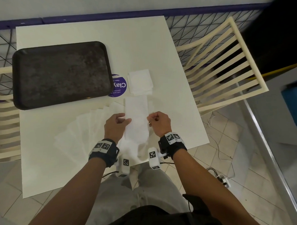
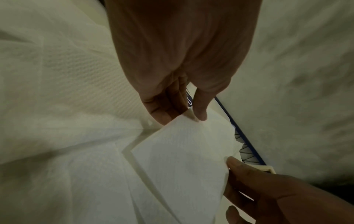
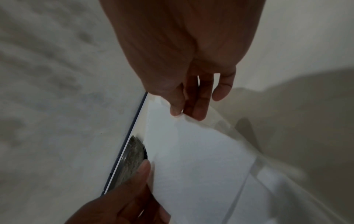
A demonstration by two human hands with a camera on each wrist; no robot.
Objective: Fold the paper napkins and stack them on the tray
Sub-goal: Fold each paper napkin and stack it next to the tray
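Both grips pinch the napkin point(image 1: 137, 116) btwn them, left hand point(image 1: 115, 125) & right hand point(image 1: 159, 123) on opposite long edges, long axis running away from the grips, tray point(image 1: 62, 74) up-left of left hand, nearer it

wrists: black bands point(image 1: 103, 154), white tag cubes | grey trousers point(image 1: 139, 189) | black top point(image 1: 149, 219)

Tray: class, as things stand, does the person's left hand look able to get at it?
Probably yes, once freed. The tray lies bare on the table ahead-left of the left hand, with nothing standing between them. But that hand, like the right hand, pinches the napkin.
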